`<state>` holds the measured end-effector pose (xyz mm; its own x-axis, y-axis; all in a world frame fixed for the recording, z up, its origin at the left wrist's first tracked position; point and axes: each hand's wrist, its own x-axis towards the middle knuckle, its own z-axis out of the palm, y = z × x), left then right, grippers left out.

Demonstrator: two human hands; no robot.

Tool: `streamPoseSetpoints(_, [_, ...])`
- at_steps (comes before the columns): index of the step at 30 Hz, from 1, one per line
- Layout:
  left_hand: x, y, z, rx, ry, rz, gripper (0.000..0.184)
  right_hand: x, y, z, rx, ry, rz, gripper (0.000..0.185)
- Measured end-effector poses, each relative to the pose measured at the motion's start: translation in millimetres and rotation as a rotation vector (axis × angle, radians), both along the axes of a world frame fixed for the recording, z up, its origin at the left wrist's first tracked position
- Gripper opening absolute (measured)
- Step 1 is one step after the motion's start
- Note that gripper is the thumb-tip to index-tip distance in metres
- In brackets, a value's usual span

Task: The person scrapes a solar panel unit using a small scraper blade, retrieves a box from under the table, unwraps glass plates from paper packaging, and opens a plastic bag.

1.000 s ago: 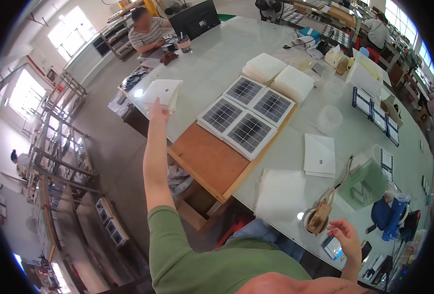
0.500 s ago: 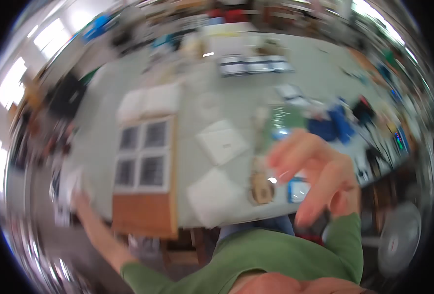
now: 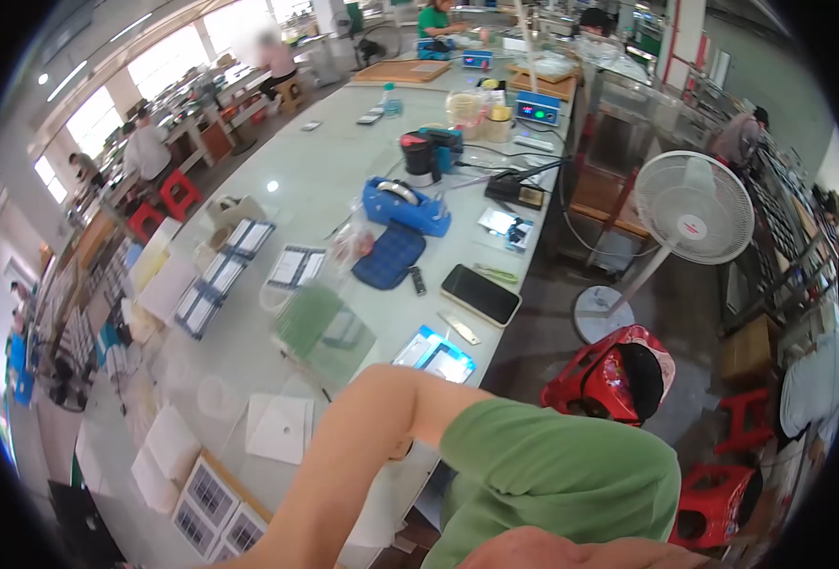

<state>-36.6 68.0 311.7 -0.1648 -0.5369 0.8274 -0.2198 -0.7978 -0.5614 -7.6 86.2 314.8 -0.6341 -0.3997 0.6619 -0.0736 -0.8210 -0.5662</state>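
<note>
Only my right arm [image 3: 344, 465] shows, in a green sleeve [image 3: 543, 455]. It bends across the table's near edge, and its hand lies beyond the lower left of the view. My left hand is out of view too. Near the forearm lie a wooden board [image 3: 213, 463] with dark-printed white sheets [image 3: 192, 523] on it, and a flat white square piece [image 3: 280, 429]. Farther along are a green mat [image 3: 313, 321], a blue-and-white packet [image 3: 437, 356] and a black phone [image 3: 481, 295]. What my hands hold, if anything, is hidden.
A blue tape dispenser [image 3: 424, 214], a soldering iron holder [image 3: 514, 190] and a blue station box [image 3: 538, 109] stand along the table [image 3: 325, 180]. To the right are a white standing fan [image 3: 694, 213], a red bag-covered seat [image 3: 590, 384] and red stools [image 3: 709, 507]. People sit farther back.
The view has swung to the right, bringing the fan and the table's far end into sight. My right hand, raised over the table earlier, and my left hand have both left the view.
</note>
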Motion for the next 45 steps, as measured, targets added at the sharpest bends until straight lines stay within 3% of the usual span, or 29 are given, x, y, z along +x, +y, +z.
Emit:
streamPoseSetpoints(1, [-12, -1, -13, 0.004, -0.007, -0.026, 0.033, 2, 5, -3, 0.047, -0.033, -0.022, 0.027])
streamPoseSetpoints(5, [-68, -21, -57, -0.382, -0.295, -0.199, 0.029, 14, 24, -19, 0.227, -0.169, -0.092, 0.031])
streamPoseSetpoints(9, [-185, -88, -131, -0.772, -0.526, -0.262, 0.027, 20, 41, -38, 0.405, -0.244, -0.076, 0.036])
streamPoseSetpoints(14, [-270, -302, -193, -1.197, -0.935, -0.063, 0.025, 2, 32, -72, 0.608, -0.21, 0.163, 0.042])
streamPoseSetpoints(17, [-177, -494, -218, -1.246, -1.398, 0.2, 0.025, -27, -16, -104, 0.756, -0.085, 0.506, 0.046])
streamPoseSetpoints(18, [-138, -440, -206, -1.055, -1.548, 0.453, 0.027, -30, -38, -115, 0.807, -0.032, 0.626, 0.047])
streamPoseSetpoints(19, [-108, -392, -190, -1.109, -1.565, 0.46, 0.027, -52, -51, -152, 0.861, -0.128, 0.466, 0.055])
streamPoseSetpoints(21, [-66, -318, -176, -1.104, -1.558, 0.225, 0.023, -72, -47, -177, 0.968, -0.061, 0.068, 0.078])
streamPoseSetpoints(22, [-59, -300, -187, -0.997, -1.635, 0.153, 0.026, -73, -44, -187, 0.92, -0.171, 0.037, 0.079])
streamPoseSetpoints(23, [-49, -279, -190, -1.019, -1.615, 0.086, 0.027, -74, -52, -196, 0.818, -0.254, -0.034, 0.077])
streamPoseSetpoints(26, [-22, -204, -194, -1.354, -1.479, 0.409, 0.05, -70, -61, -182, 0.361, -0.509, -0.171, 0.066])
streamPoseSetpoints(27, [-23, -187, -211, -1.338, -1.368, 0.481, 0.049, -71, -61, -181, 0.356, -0.661, -0.285, 0.041])
streamPoseSetpoints(29, [-17, -166, -228, -1.445, -1.394, 0.528, 0.053, -73, -46, -182, 0.208, -0.689, -0.377, 0.028])
streamPoseSetpoints(32, [-32, -162, -256, -1.535, -1.304, 0.486, 0.053, -77, -14, -193, 0.316, -0.592, -0.397, 0.027])
streamPoseSetpoints(34, [-46, -172, -267, -1.514, -1.326, 0.234, 0.057, -75, 9, -194, 0.358, -0.529, -0.403, 0.027])
streamPoseSetpoints(35, [-53, -176, -263, -1.32, -1.357, 0.09, 0.071, -73, 23, -187, 0.475, -0.434, -0.418, 0.026])
streamPoseSetpoints(38, [-66, -176, -213, -1.27, -1.056, 0.668, 0.086, -70, 52, -173, 0.629, -0.284, -0.44, 0.026])
streamPoseSetpoints(39, [-71, -180, -210, -1.272, -1.048, 0.661, 0.086, -67, 58, -167, 0.741, -0.221, -0.443, 0.026])
streamPoseSetpoints(41, [-74, -193, -207, -1.757, -0.807, 1.149, 0.071, -66, 61, -169, 0.858, -0.173, -0.439, 0.026])
streamPoseSetpoints(42, [-71, -183, -202, -1.846, -0.924, 1.087, 0.049, -69, 60, -180, 0.869, -0.205, -0.453, 0.027])
streamPoseSetpoints(45, [-69, -190, -206, -2.049, -0.986, 1.061, 0.039, -74, 52, -203, 0.882, -0.257, -0.474, 0.029])
